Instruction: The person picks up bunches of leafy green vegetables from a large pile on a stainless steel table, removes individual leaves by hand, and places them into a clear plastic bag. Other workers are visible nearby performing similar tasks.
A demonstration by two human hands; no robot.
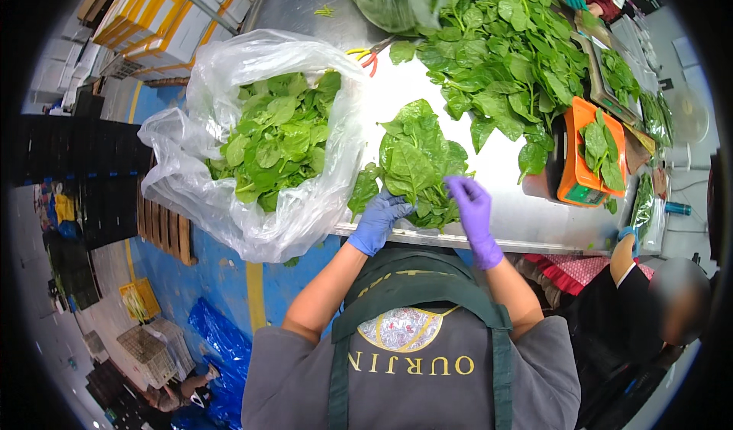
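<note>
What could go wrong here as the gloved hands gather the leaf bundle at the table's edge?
1. The leaf bundle lies near the metal table's front rim, so leaves might slip to the floor.
2. The open plastic bag overhangs that edge and may slide off.
3. Both hands, left hand and right hand, could bruise soft leaves.

spinach bunch [416,166] | green, broad-leaved, loose | flat on steel table edge, between hands

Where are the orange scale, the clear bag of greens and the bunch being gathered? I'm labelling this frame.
orange scale [574,172], head view, on its orange side wall.
clear plastic bag [286,224], head view, on its bare lower wall.
bunch of green leaves [416,163], head view, on a broad middle leaf.
</note>
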